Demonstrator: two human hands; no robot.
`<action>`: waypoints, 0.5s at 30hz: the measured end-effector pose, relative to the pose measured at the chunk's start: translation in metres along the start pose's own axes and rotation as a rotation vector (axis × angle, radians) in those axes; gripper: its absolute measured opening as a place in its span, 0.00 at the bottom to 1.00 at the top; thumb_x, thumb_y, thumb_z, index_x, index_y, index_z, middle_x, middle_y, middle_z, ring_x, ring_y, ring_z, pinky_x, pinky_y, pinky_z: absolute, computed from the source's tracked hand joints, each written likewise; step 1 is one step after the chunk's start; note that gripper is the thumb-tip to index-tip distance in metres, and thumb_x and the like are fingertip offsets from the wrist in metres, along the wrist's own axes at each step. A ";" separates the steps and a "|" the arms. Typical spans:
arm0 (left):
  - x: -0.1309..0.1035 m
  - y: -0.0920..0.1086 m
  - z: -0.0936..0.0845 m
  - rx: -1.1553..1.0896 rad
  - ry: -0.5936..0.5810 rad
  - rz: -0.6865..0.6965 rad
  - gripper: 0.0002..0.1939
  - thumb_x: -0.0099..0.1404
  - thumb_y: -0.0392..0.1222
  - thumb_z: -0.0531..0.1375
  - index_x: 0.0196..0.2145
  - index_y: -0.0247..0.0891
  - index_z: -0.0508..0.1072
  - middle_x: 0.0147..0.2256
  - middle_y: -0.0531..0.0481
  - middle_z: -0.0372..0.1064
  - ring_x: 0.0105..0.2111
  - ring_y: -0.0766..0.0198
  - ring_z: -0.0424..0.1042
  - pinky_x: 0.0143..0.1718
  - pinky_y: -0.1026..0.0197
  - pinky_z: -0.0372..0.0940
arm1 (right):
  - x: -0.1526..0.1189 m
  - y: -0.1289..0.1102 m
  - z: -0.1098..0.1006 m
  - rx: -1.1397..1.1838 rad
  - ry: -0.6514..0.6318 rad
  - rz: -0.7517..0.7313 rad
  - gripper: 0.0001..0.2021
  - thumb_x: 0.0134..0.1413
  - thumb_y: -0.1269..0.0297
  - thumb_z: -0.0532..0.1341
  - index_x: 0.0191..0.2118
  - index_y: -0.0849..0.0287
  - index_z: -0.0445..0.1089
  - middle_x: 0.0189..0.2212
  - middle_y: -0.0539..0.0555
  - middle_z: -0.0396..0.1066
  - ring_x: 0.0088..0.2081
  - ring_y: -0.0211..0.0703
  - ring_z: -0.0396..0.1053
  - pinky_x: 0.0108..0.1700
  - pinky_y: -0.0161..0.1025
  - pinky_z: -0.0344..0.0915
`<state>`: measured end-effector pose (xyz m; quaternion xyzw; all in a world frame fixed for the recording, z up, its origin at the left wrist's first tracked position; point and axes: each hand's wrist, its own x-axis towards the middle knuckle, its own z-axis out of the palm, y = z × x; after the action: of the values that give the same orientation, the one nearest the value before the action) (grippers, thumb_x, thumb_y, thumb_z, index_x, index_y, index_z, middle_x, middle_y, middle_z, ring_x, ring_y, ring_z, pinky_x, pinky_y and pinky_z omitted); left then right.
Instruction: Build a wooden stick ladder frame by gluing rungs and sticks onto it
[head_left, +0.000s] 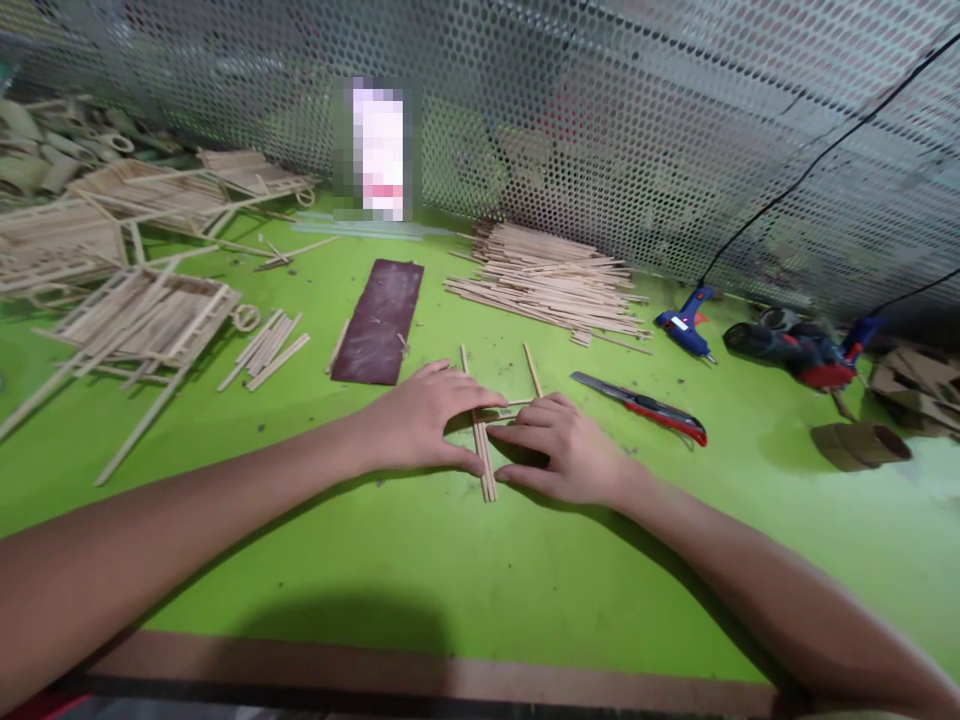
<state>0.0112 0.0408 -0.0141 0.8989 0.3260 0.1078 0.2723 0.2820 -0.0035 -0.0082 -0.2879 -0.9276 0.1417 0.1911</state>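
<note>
Several thin wooden sticks lie side by side on the green table between my two hands. My left hand presses against their left side, thumb low and index finger reaching over the top, closed around them. From the right, my right hand pinches toward the same sticks, its thumb and index fingertips at their right edge. Crosswise sticks run from the bundle under my right hand's fingers, and another stick sticks out beyond that hand. Whether the pieces are joined is hidden by my fingers.
Behind my hands lie brown sandpaper and a stick pile. To the right are a utility knife, a blue glue gun, a power tool and a brown cylinder. Wooden cart models and short sticks occupy the left.
</note>
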 end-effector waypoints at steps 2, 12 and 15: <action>0.000 0.002 -0.002 0.014 0.005 0.008 0.45 0.63 0.74 0.72 0.70 0.49 0.75 0.63 0.41 0.79 0.65 0.39 0.74 0.77 0.29 0.51 | 0.000 0.000 -0.001 -0.008 -0.022 0.006 0.19 0.75 0.50 0.66 0.58 0.59 0.81 0.41 0.58 0.83 0.43 0.51 0.79 0.47 0.48 0.69; 0.000 0.009 -0.007 0.026 -0.061 -0.051 0.47 0.63 0.76 0.71 0.71 0.49 0.74 0.67 0.41 0.76 0.69 0.38 0.70 0.78 0.30 0.48 | -0.004 -0.008 -0.005 -0.016 -0.091 0.029 0.37 0.62 0.40 0.73 0.64 0.66 0.78 0.43 0.62 0.83 0.45 0.57 0.79 0.54 0.55 0.73; 0.001 0.007 -0.006 0.025 -0.035 -0.033 0.47 0.62 0.77 0.70 0.70 0.49 0.75 0.66 0.41 0.76 0.69 0.38 0.71 0.78 0.31 0.49 | -0.004 -0.011 -0.002 -0.031 -0.079 0.048 0.34 0.64 0.42 0.72 0.64 0.66 0.78 0.43 0.61 0.83 0.44 0.56 0.80 0.54 0.54 0.73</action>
<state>0.0134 0.0392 -0.0056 0.8985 0.3370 0.0834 0.2687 0.2808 -0.0146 -0.0030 -0.3070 -0.9295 0.1431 0.1463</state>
